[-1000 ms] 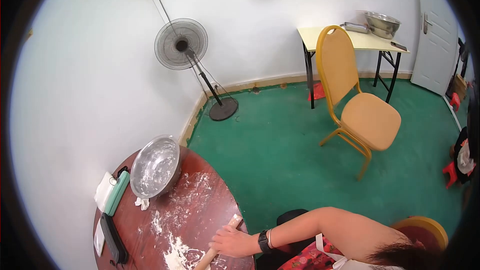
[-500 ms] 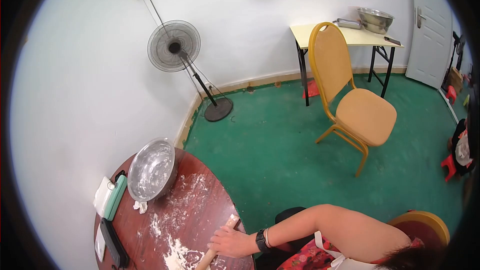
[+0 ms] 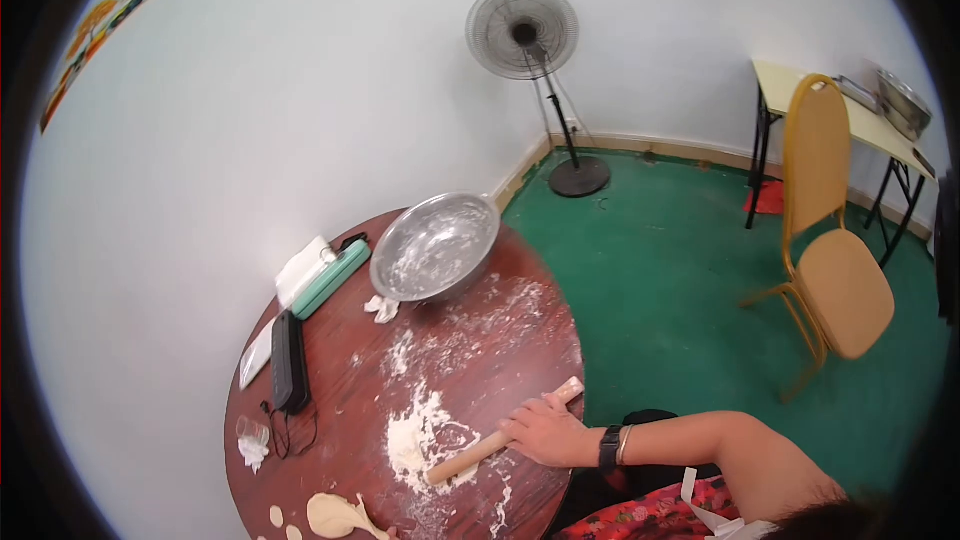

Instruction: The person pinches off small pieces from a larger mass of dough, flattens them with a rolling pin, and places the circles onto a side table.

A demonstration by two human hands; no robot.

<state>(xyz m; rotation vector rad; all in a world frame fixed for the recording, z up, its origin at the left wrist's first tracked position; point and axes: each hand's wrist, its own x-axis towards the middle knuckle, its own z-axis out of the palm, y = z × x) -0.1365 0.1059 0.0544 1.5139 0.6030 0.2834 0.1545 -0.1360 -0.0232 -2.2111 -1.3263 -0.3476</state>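
My right hand (image 3: 548,430), with a black watch on its wrist, is closed around the upper part of a wooden rolling pin (image 3: 470,460). The pin's lower end rests on the floured table (image 3: 340,370), next to a heap of white flour (image 3: 408,440). A flat, pale piece of dough (image 3: 335,515) narrows into a tail at the bottom edge. Small dough pieces (image 3: 276,516) lie left of it. Only a sliver of skin, seemingly my left hand (image 3: 391,532), shows at the dough's tail; its fingers are mostly cut off.
A large metal bowl (image 3: 436,246) dusted with flour stands at the table's far edge. Left of it are a mint-green device (image 3: 332,278), a black device (image 3: 289,364) with a cord and a glass (image 3: 252,432). A fan (image 3: 523,32) and a chair (image 3: 845,290) stand beyond.
The view has swung left and down, so the table shows more fully and the dough pieces have come into sight. My right hand still holds the rolling pin.
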